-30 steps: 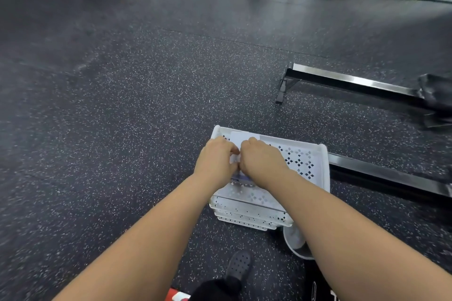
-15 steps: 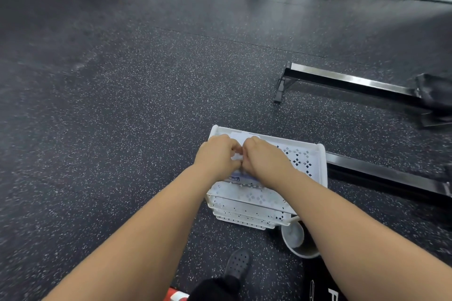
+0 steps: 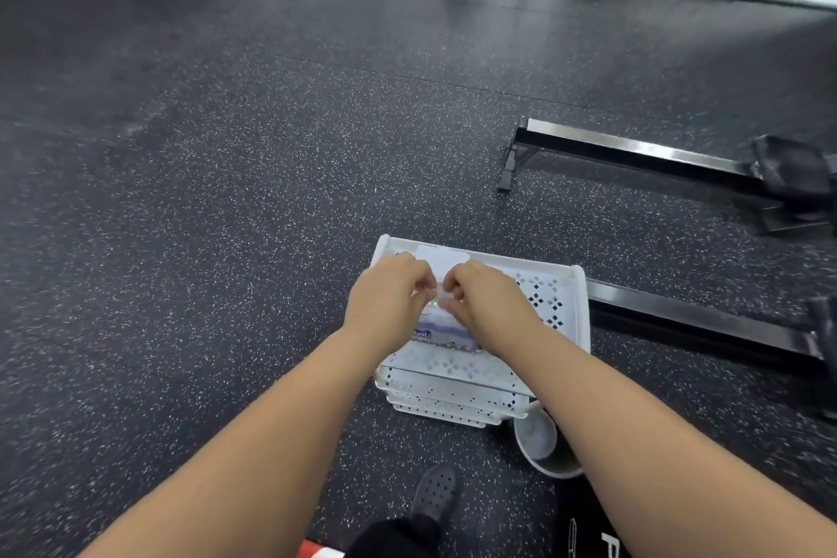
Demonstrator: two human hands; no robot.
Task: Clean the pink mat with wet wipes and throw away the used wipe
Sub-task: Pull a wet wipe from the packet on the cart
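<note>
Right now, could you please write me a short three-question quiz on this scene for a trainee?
1. What does the wet wipes pack lie in?
A. the white perforated basket
B. a cardboard box
C. a drawer
2. True or false: the left hand hangs idle while only the right hand works at the pack.
3. Fill in: the round white container stands on the floor by the basket's near ____ corner (left or right).

Key: 1 A. 2 False: both hands pinch at the top of the pack. 3 right.
</note>
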